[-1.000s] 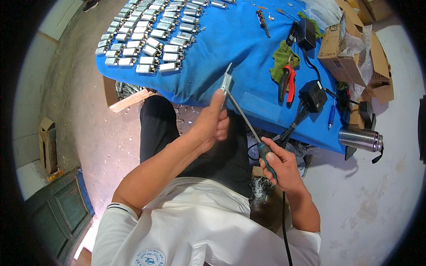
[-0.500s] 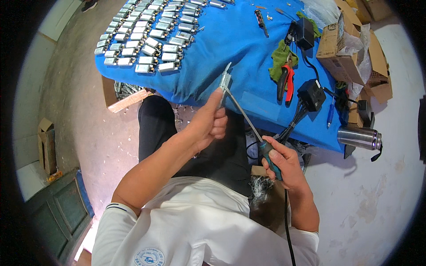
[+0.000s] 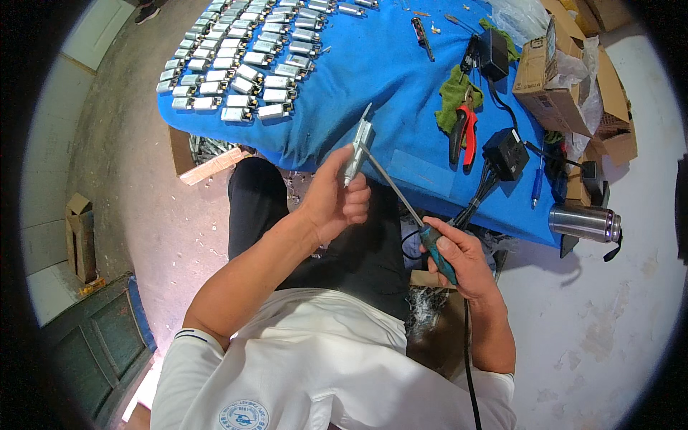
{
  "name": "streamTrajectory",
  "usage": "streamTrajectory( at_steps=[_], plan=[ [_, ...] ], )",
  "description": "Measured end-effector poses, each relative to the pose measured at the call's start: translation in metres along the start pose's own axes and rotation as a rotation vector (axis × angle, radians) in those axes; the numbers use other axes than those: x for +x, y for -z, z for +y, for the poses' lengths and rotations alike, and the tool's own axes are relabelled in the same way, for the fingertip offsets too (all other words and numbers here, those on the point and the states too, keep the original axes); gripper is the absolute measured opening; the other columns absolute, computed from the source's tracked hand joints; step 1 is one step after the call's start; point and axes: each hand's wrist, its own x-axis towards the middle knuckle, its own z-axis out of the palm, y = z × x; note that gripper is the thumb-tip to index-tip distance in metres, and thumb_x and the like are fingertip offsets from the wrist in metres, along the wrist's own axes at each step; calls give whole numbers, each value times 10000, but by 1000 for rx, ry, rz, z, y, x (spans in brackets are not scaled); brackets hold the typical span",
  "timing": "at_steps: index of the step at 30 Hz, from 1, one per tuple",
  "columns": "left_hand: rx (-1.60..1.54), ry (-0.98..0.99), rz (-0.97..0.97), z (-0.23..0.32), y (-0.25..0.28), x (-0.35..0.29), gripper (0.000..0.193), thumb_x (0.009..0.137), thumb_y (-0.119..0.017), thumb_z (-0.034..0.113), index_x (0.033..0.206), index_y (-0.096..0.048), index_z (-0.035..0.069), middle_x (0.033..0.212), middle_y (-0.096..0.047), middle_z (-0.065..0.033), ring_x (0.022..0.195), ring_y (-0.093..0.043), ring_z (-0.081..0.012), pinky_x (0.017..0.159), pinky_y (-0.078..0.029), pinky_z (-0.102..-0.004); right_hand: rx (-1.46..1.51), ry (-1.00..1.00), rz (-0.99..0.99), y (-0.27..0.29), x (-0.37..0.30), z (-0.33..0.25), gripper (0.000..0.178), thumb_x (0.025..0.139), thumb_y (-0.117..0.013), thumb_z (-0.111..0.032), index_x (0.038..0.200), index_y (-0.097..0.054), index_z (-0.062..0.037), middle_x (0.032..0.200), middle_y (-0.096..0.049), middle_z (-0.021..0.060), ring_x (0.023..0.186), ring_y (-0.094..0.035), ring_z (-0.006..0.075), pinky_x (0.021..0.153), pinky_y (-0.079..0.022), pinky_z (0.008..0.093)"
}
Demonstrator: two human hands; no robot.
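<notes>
My left hand (image 3: pixel 335 204) is closed around a slim silver metal part (image 3: pixel 357 152), held over the near edge of the blue-covered table (image 3: pixel 423 122). A thin rod sticks out of the part's far end. My right hand (image 3: pixel 466 259) grips a screwdriver (image 3: pixel 436 249) by its teal and black handle. Its long shaft slants up to the left, and the tip meets the side of the metal part. Whether the tip sits in a screw or slot is too small to tell. Rows of silver metal cases (image 3: pixel 233 54) with dark, brass-toned ends lie at the table's far left.
Red-and-black pliers (image 3: pixel 469 136) lie by a green cloth (image 3: pixel 453 97) on the right. Near them are black power adapters (image 3: pixel 505 154) with cables, a blue pen (image 3: pixel 537 188) and a steel flask (image 3: pixel 584 223) at the edge. An open carton (image 3: pixel 552 100) stands far right. A black cord (image 3: pixel 469 365) hangs below my right hand.
The metal part has turned slightly in my left hand, and more of its near end shows beside the thumb. The screwdriver still touches it. The whole view has shifted a little.
</notes>
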Motion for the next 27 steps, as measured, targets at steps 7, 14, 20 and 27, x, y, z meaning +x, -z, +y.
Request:
streamTrajectory(
  at_steps=[7, 14, 20, 27],
  plan=[
    [-24, -29, -15, -4, 2, 3, 580, 898, -469, 621, 545, -318, 187, 498, -286, 54, 422, -261, -89, 461, -261, -244, -265, 49, 61, -5, -7, -8, 475, 902, -621, -186, 1344, -518, -43, 919, -627, 59, 668, -549, 77, 576, -451, 219],
    [40, -32, 13, -2, 1, 1, 602, 902, -477, 631, 529, -266, 209, 473, -250, 67, 403, -236, -83, 441, -245, -243, -716, 543, 246, -7, -1, 2, 505, 814, -666, -51, 1304, -544, -31, 971, -669, 121, 789, -635, 169, 707, -501, 297],
    [70, -52, 43, -3, 1, -1, 604, 900, -479, 636, 529, -265, 210, 468, -253, 68, 402, -243, -78, 442, -245, -241, -855, 446, 223, -11, -9, -7, 404, 872, -623, -97, 1268, -573, -35, 1026, -663, 186, 911, -667, 268, 815, -502, 327],
    [-20, -6, -25, 0, 4, 2, 592, 896, -475, 612, 520, -292, 193, 481, -283, 50, 410, -246, -90, 449, -242, -247, -651, 334, 176, -8, -8, -5, 388, 889, -614, -122, 1266, -576, -41, 1033, -656, 200, 934, -658, 261, 829, -496, 346]
  ],
)
